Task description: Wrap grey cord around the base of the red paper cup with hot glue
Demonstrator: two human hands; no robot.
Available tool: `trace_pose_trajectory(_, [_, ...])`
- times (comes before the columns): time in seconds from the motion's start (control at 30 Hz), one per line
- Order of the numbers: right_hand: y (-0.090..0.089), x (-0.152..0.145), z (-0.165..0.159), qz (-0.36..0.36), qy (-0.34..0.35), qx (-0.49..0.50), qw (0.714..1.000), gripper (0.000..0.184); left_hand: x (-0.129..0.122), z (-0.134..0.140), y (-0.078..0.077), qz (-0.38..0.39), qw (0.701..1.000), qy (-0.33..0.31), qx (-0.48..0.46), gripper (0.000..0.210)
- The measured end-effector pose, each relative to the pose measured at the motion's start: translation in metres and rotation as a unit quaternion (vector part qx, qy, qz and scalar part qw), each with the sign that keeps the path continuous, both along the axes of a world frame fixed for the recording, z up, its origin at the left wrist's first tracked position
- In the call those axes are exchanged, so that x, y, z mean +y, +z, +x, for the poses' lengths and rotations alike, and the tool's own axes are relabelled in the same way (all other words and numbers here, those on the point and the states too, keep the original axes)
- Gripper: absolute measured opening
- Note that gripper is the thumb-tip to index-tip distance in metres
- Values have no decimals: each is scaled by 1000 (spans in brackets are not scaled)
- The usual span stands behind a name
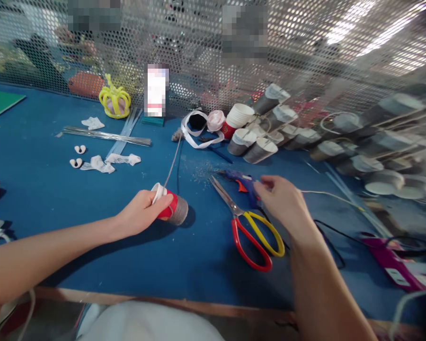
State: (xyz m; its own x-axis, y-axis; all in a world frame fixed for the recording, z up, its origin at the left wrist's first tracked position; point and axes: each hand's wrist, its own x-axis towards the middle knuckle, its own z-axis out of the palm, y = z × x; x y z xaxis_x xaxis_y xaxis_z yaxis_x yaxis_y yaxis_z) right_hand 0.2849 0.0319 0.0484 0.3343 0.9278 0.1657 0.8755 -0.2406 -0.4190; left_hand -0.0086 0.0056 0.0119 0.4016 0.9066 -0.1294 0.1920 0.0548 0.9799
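Note:
My left hand [145,210] is closed around a red paper cup [168,207], which lies tilted on its side. Grey cord is wound round the cup's base end. From the cup's white rim a strand of cord [173,163] runs to a small grey bundle [178,135]. My right hand [284,199] is at the rear of a blue hot glue gun [246,183] with an orange trigger; thumb and forefinger are apart, the other fingers partly hidden. Just in front of that hand lie open scissors [237,210] with one red and one yellow handle.
Grey-wrapped cups [261,150] stand and lie at the back right. White ribbon [191,137], metal wires [106,136] and lace scraps [99,164] lie farther back. A yellow crown-shaped piece [115,100] and a lit phone [156,90] stand by the mesh screen. A purple power strip [390,263] sits right.

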Motion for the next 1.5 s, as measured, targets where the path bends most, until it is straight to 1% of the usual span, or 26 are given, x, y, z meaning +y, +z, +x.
trace_pose_trajectory(0.07, [-14,9,14,-36,-2,-5,999,11,0,0,-1,4,1000,1,6,44])
trace_pose_trajectory(0.1, [-21,12,17,-46,-1,-4,999,7,1,1,-1,3,1000,-2,8,44])
trace_pose_trajectory(0.17, [-32,18,19,-55,-6,2,998,9,1,2,-2,-2,1000,-10,9,45])
trace_pose_trajectory(0.2, [-35,19,19,-55,-14,8,998,10,1,2,-2,-4,1000,-15,10,45])
trace_pose_trajectory(0.27, [-33,19,15,-53,-35,25,998,15,1,2,-2,-6,1000,-16,15,45])
trace_pose_trajectory(0.37, [-14,10,4,-42,-52,68,995,23,1,2,-1,-4,1000,-13,22,45])
trace_pose_trajectory(0.43, [3,-1,-6,-35,-28,117,992,23,1,2,0,3,1000,-17,21,45])
trace_pose_trajectory(0.53, [26,-19,-24,-75,34,206,975,17,1,2,3,14,999,-26,34,45])
trace_pose_trajectory(0.6, [33,-28,-36,-95,105,266,954,24,1,1,5,23,998,-28,51,45])
trace_pose_trajectory(0.67, [32,-34,-47,-108,174,314,927,25,1,0,6,39,996,-25,77,45])
trace_pose_trajectory(0.7, [30,-36,-51,-106,195,337,915,24,2,0,7,51,994,-23,94,46])
trace_pose_trajectory(0.77, [21,-37,-57,-91,206,372,900,26,2,-1,9,82,988,-21,131,46])
trace_pose_trajectory(0.83, [12,-38,-60,-78,208,387,895,29,3,-2,10,106,981,-25,158,45])
trace_pose_trajectory(0.9, [6,-40,-60,-95,225,391,887,29,4,-2,10,115,978,-31,171,44])
trace_pose_trajectory(1.0, [4,-44,-60,-117,260,389,876,26,5,-3,10,114,976,-41,181,43])
trace_pose_trajectory(1.03, [5,-46,-60,-121,269,383,875,25,5,-3,10,113,975,-41,186,43])
trace_pose_trajectory(1.1, [8,-51,-62,-125,274,357,884,25,5,-3,9,114,974,-42,191,43])
trace_pose_trajectory(1.23, [14,-59,-67,-140,241,312,908,25,6,-3,9,109,974,-47,191,44])
trace_pose_trajectory(1.33, [15,-62,-68,-160,228,306,910,27,7,-3,10,105,975,-49,190,45])
trace_pose_trajectory(1.5, [13,-60,-65,-159,244,254,922,30,8,-2,11,110,975,-46,187,44])
